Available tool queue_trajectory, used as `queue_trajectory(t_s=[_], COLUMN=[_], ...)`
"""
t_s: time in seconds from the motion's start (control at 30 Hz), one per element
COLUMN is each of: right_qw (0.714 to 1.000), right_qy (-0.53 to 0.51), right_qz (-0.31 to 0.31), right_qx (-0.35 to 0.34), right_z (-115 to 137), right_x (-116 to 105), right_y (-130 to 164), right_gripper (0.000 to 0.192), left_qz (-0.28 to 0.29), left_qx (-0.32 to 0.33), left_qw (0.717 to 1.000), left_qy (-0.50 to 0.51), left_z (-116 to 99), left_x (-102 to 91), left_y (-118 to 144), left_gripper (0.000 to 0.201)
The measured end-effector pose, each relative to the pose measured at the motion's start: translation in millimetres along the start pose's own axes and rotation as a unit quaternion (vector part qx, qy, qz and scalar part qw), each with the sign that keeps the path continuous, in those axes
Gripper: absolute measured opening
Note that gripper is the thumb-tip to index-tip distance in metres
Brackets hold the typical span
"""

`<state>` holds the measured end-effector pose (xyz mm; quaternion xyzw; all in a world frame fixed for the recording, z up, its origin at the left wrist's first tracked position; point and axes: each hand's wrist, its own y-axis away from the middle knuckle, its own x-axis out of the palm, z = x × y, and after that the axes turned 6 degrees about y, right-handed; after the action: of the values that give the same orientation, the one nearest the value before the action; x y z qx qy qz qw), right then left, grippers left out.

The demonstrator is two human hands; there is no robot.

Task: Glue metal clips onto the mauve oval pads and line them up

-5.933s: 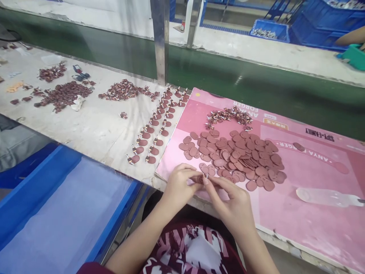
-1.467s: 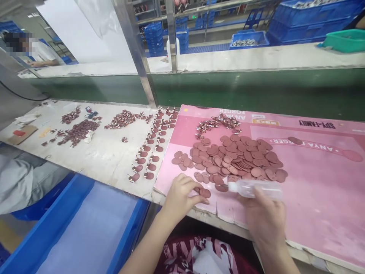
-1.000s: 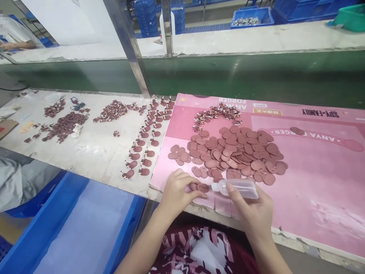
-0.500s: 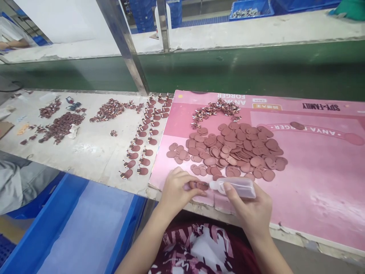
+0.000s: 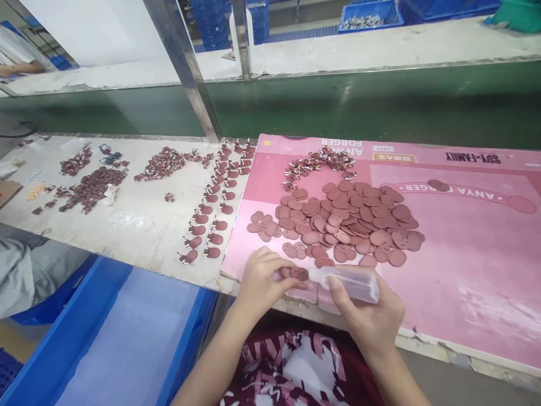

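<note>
Your left hand (image 5: 262, 282) pins a small brown oval piece (image 5: 299, 274) flat on the pink board (image 5: 465, 270) at the table's near edge, fingers pressed down on it. Your right hand (image 5: 372, 316) has its grip wrapped around a clear squeeze bottle (image 5: 350, 282) lying sideways — its nozzle touches that piece, just in front of the heap of brown ovals (image 5: 350, 223).

Green conveyor belt (image 5: 380, 101), blue crate (image 5: 105, 338), metal post (image 5: 181, 67), blue bins (image 5: 367, 12)

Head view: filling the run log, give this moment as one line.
left hand: pins brown oval piece | right hand: holds clear bottle, nozzle at piece
</note>
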<state>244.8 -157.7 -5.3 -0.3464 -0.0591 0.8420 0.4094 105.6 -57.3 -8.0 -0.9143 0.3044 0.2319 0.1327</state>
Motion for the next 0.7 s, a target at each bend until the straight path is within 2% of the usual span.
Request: queue_trajectory(t_s=[0.2, 0.47, 0.7], right_qw=[1.000, 1.000, 0.998], right_qy=[0.009, 0.020, 0.024], right_qz=[-0.016, -0.002, -0.004], right_qx=[-0.017, -0.015, -0.057], right_z=[-1.5, 0.4, 0.0], right_x=[-1.4, -0.8, -0.7], right_y=[3.1, -0.2, 3.0], right_gripper=[0.025, 0.026, 0.021], left_qz=[0.006, 0.003, 0.004], left_qx=[-0.002, -0.002, 0.008], left_qw=[1.000, 1.000, 1.000], left_qy=[-0.004, 0.001, -0.002], left_z=[-0.6, -0.5, 0.2], left_x=[-0.5, -0.1, -0.5], left_y=[-0.4, 0.2, -0.4], left_gripper=[0.013, 0.015, 0.012])
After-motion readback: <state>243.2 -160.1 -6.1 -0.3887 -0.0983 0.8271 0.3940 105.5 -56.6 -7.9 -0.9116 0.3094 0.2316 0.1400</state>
